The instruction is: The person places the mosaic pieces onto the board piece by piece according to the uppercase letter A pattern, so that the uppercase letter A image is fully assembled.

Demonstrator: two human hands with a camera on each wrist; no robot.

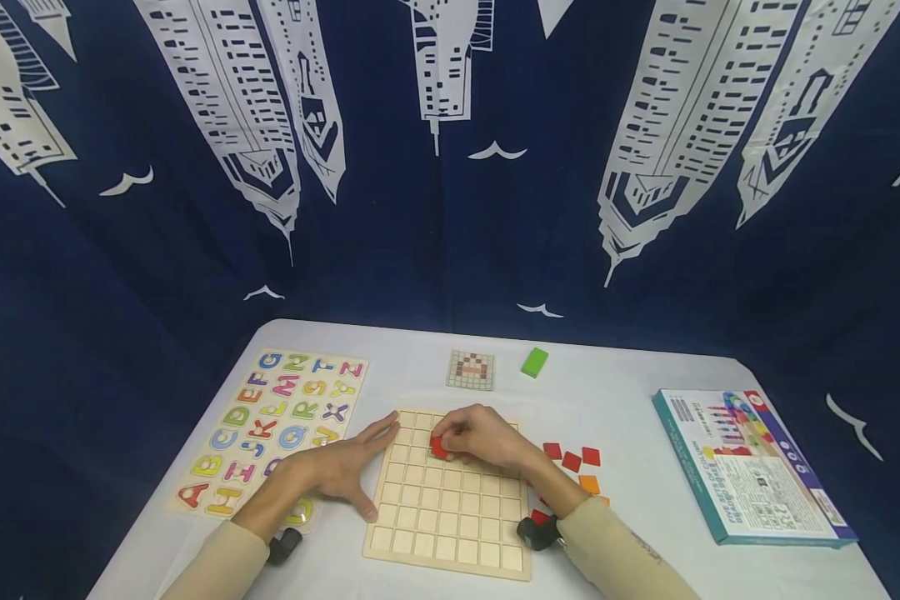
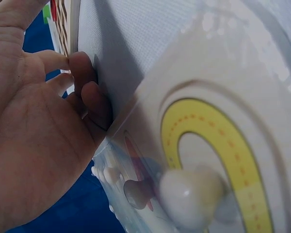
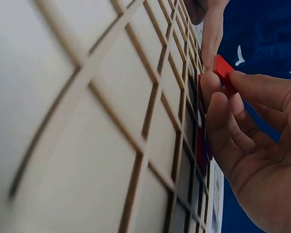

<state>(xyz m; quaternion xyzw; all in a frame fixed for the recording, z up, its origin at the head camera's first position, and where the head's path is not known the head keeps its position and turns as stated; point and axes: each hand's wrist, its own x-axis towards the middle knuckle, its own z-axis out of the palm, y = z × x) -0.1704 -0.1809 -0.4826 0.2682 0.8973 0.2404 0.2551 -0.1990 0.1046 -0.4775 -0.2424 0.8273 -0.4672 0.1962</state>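
Red tile [image 1: 438,448] over the grid board [image 1: 441,527], toward eleven o'clock from the board's centre (twelve being the far side of the desk [image 1: 637,433]); tilted in the right wrist view, its contact with the board hard for me to make out. The person's right grip [image 1: 483,437] pinches the tile between thumb and finger; more red shows at the grid just past the fingers in that view. The left grip [image 1: 342,471] lies at the board's nine-to-ten-o'clock edge, fingers spread and holding nothing. Beyond the board: at two to three o'clock, loose red tiles [image 1: 572,462]; at three, orange tiles [image 1: 589,484], partly beside the forearm. At twelve, a small pattern card [image 1: 471,370]; at one, a green block [image 1: 535,362]. At nine to ten, a letter board [image 1: 251,492] of coloured capitals, partly covered by the left forearm. Well out at three, a flat printed box [image 1: 753,467]. Behind the desk hangs a dark blue curtain [image 1: 450,208] with white towers and birds.
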